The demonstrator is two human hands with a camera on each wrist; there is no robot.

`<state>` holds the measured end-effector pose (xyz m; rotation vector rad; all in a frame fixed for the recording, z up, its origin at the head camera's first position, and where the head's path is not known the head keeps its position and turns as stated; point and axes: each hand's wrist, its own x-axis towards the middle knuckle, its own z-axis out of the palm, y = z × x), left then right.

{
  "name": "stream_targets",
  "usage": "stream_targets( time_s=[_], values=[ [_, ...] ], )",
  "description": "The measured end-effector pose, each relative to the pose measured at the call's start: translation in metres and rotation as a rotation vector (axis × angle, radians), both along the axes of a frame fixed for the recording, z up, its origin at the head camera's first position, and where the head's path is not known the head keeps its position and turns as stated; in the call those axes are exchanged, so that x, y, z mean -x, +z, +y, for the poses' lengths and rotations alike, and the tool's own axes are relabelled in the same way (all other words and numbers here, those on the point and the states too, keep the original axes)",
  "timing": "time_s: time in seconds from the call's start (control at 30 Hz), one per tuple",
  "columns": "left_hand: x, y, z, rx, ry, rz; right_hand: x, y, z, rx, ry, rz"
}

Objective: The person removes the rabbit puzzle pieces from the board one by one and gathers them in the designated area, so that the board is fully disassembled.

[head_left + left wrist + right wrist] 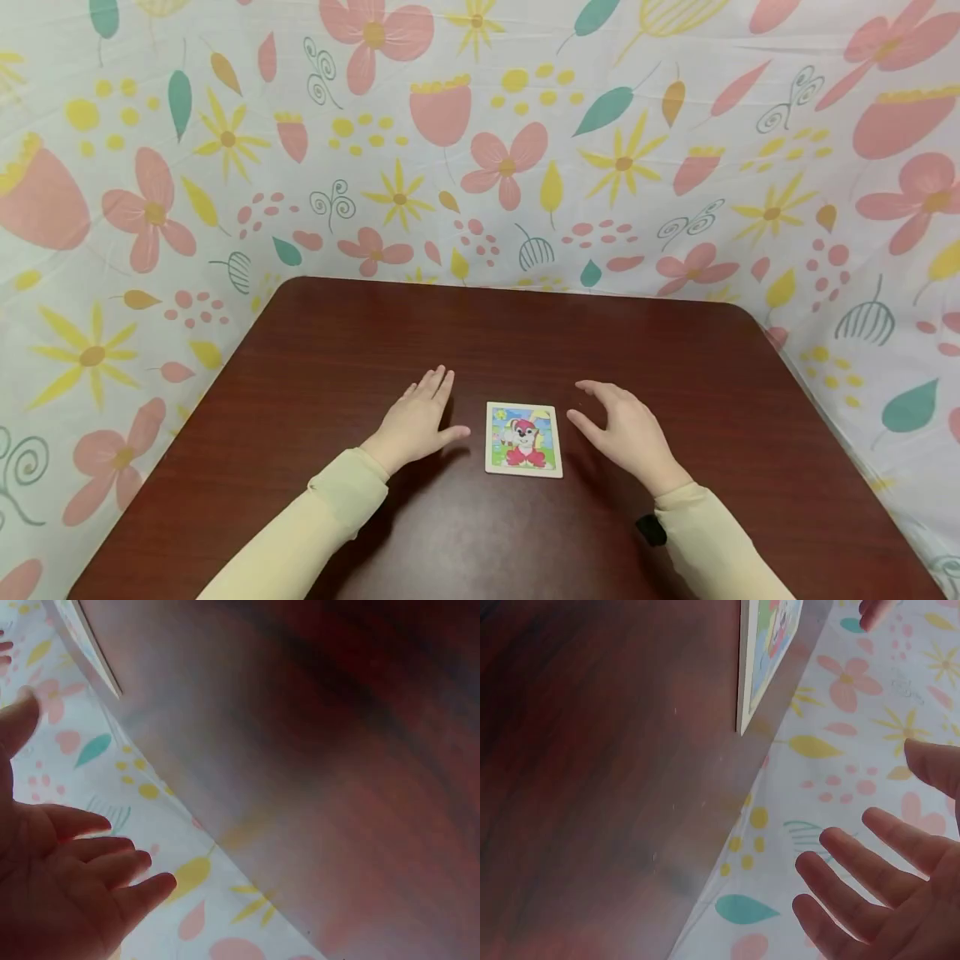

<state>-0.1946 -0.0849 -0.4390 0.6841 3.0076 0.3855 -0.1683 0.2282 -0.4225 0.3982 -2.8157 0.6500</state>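
A small picture board [523, 454] is seen lying flat on the dark table [480, 342], just below and right of the middle of the head view. It is touched by neither hand. The left hand [415, 422] is held to its left in the frame, with fingers straight and close together and the thumb stretched out toward it. The right hand [628, 432] is held to its right, fingers gently bent and thumb set apart; in the right wrist view gaps are seen between them. Nothing is pinched.

From its thin, straight pale border [746, 675], the board may be judged light and stiff, and likely to slide if pushed. It would best be taken by opposite side edges, kept level; whether the picture is made of loose pieces cannot be told.
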Motion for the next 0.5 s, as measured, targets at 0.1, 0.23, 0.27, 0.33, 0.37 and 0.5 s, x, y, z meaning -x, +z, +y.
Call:
stream_targets(
  time_s=[0.1, 0.23, 0.27, 0.33, 0.37, 0.5],
  values=[
    [-0.003, -0.002, 0.004, 0.044, -0.054, 0.005, 0.001, -0.003, -0.007, -0.002, 0.016, 0.020],
    [-0.008, -0.004, 0.011, 0.107, -0.150, -0.008, 0.005, -0.007, -0.016, -0.022, 0.043, 0.085],
    [-0.010, -0.004, 0.013, 0.119, -0.178, -0.011, 0.006, -0.008, -0.018, -0.026, 0.051, 0.107],
    [-0.012, -0.005, 0.018, 0.136, -0.226, -0.016, 0.009, -0.010, -0.023, -0.031, 0.068, 0.144],
    [-0.013, -0.005, 0.021, 0.145, -0.246, -0.016, 0.011, -0.011, -0.025, -0.043, 0.074, 0.159],
    [-0.016, -0.006, 0.030, 0.184, -0.273, -0.031, 0.014, -0.012, -0.037, -0.039, 0.086, 0.113]
  ],
)
